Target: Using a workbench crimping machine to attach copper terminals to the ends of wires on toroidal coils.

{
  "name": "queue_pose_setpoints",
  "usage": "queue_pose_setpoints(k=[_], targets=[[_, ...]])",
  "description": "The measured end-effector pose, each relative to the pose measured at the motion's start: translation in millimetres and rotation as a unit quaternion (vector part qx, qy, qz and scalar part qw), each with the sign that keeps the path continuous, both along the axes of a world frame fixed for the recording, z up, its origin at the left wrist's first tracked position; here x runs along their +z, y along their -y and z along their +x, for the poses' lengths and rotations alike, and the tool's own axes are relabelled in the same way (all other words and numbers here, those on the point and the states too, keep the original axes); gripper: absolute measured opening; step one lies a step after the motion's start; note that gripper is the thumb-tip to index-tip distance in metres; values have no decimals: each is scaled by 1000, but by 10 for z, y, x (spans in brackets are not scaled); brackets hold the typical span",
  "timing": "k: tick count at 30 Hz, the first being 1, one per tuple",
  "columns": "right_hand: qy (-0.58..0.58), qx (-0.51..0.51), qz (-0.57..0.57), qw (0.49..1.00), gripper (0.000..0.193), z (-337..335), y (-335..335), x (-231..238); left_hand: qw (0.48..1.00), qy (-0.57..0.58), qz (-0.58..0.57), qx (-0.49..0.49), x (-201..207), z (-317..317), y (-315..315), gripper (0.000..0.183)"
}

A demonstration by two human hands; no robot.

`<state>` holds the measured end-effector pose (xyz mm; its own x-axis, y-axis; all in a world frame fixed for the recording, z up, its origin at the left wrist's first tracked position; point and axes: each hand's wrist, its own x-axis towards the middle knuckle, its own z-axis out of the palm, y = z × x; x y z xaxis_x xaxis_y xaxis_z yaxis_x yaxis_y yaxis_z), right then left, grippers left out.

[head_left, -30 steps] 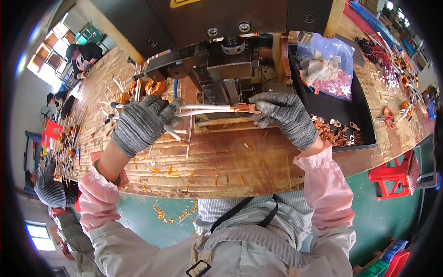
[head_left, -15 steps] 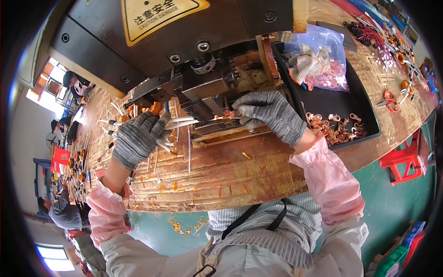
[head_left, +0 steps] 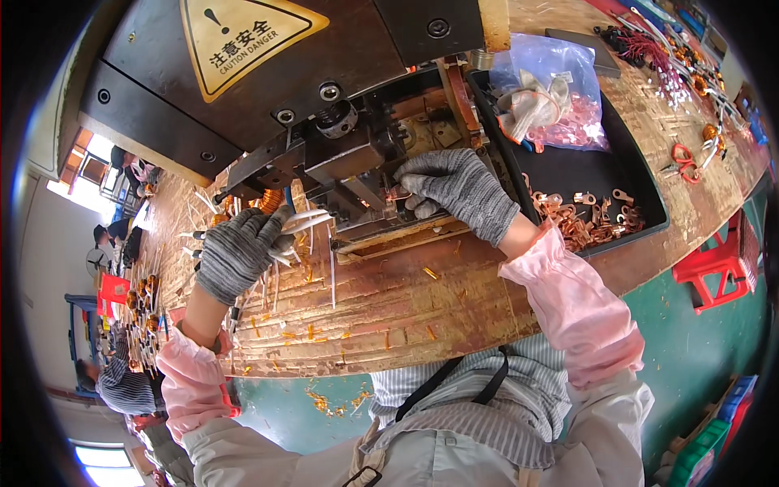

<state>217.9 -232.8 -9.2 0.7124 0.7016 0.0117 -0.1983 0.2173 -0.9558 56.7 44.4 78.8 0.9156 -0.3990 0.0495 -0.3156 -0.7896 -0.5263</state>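
My left hand [head_left: 243, 253], in a grey knit glove, is closed round white insulated leads [head_left: 308, 221] whose ends point right toward the press. A copper-wound coil [head_left: 269, 201] lies just beyond that hand. My right hand [head_left: 458, 193], gloved alike, pinches a small copper lug [head_left: 396, 194] at the press's tooling [head_left: 349, 158]; the fingers cover part of it. A gap separates the lead ends from the lug.
The dark press body [head_left: 268, 73] bears a yellow warning triangle [head_left: 243, 40]. On the right, a black tray [head_left: 625, 166] holds loose copper lugs [head_left: 580, 223] and a clear bag [head_left: 560, 65]. Red-handled scissors [head_left: 686, 162] lie beyond. Yellow scraps litter the wooden table [head_left: 389, 300].
The white leads have drawn back left from the lug with my left hand. My right hand stays at the tooling. The whole view has shifted slightly.
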Motion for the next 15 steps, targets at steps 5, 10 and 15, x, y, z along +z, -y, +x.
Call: queue_pose_setpoints(k=[5, 10, 15], targets=[[71, -52, -40, 995, 22, 4, 51, 19, 1000, 2, 6, 0, -9, -15, -33, 47], [144, -124, -41, 981, 21, 152, 242, -38, 1000, 2, 6, 3, -6, -5, -19, 47], [134, -220, -12, 966, 20, 303, 436, -162, 1000, -7, -1, 12, -9, -10, -25, 48]])
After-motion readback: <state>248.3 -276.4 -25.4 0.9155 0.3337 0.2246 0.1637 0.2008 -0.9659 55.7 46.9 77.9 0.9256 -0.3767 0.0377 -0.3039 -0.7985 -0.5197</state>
